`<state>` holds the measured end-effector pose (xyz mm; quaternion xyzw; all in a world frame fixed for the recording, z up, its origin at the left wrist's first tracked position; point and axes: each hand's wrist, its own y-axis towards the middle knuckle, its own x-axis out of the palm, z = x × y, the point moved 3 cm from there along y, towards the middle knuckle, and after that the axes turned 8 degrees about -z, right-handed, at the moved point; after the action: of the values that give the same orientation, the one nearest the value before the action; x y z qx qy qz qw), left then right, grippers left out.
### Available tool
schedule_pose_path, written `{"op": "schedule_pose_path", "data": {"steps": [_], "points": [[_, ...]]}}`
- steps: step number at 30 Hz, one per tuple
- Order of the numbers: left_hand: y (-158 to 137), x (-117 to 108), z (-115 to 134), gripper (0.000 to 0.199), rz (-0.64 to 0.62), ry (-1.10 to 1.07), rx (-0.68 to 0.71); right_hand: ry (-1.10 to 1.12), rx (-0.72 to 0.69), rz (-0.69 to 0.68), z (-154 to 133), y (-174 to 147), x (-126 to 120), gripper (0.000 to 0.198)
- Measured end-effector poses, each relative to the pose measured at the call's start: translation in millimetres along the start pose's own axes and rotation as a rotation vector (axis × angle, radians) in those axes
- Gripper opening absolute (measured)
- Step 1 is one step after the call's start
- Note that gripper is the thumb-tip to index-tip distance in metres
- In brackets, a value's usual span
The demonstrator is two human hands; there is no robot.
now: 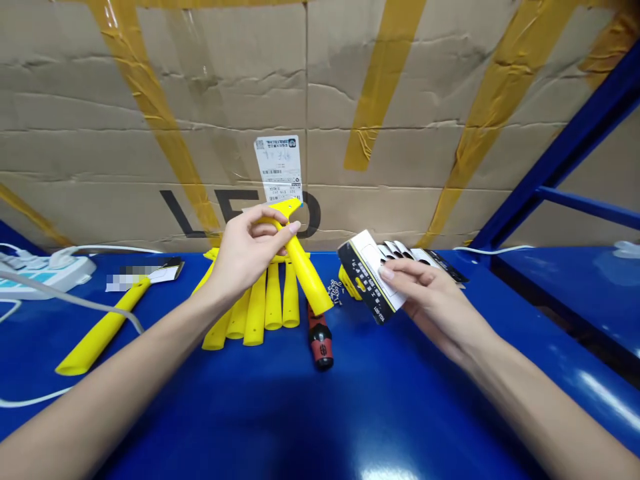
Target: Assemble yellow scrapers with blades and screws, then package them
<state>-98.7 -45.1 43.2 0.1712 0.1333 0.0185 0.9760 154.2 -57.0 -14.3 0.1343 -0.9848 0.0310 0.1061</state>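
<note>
Raised above the blue table, a yellow plastic scraper (309,274) is gripped near its head between the thumb and fingers of my left hand (251,243). Its hollow handle slants down to the right. My right hand (433,293) pinches a black-and-white printed card sleeve (369,275), tilted and apart from the scraper. Several yellow scraper handles (256,310) lie side by side below my left hand. A red and black screwdriver (321,343) lies under the held scraper, its far end hidden. Small screws (336,292) and yellow plastic pieces (350,283) lie near the sleeve.
More black-and-white sleeves (445,263) lie behind my right hand. At left are a yellow scraper (103,327) with a sleeve on its head, a white power strip (47,275) and loose cables. A taped cardboard box (330,87) stands behind; a blue post (560,147) rises at right.
</note>
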Motion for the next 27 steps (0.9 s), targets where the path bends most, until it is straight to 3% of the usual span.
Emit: {"op": "schedule_pose_path", "data": {"steps": [7, 11, 16, 18, 20, 22, 23, 24, 27], "points": [[3.6, -1.6, -2.7, 0.027, 0.080, -0.056, 0.080, -0.036, -0.026, -0.030, 12.3, 0.2, 6.5, 0.029], [2.1, 0.3, -3.6, 0.024, 0.101, -0.082, 0.105, -0.297, -0.248, -0.008, 8.7, -3.6, 16.7, 0.033], [-1.7, 9.7, -4.5, 0.021, 0.031, -0.235, -0.019, -0.453, -0.483, 0.104, 4.7, -8.1, 26.9, 0.031], [-3.3, 11.7, -2.5, 0.036, 0.008, -0.294, -0.092, -0.480, -0.542, 0.125, 2.1, -10.0, 26.5, 0.044], [-4.0, 11.4, 0.0, 0.073, -0.010, -0.352, -0.144, -0.576, -0.603, 0.089, -1.6, -12.1, 26.3, 0.056], [-3.6, 10.0, 0.6, 0.102, -0.013, -0.414, -0.188, -0.766, -0.673, 0.064, -4.7, -14.7, 26.9, 0.060], [-3.0, 9.3, -0.5, 0.104, -0.004, -0.443, -0.220, -0.868, -0.706, 0.073, -5.6, -15.9, 27.3, 0.057], [-2.4, 8.8, -2.4, 0.096, 0.005, -0.464, -0.259, -0.961, -0.731, 0.089, -5.9, -16.8, 27.7, 0.053], [0.2, 6.8, -9.2, 0.039, 0.028, -0.460, -0.349, -1.127, -0.790, 0.162, -5.6, -18.1, 28.3, 0.043]]}}
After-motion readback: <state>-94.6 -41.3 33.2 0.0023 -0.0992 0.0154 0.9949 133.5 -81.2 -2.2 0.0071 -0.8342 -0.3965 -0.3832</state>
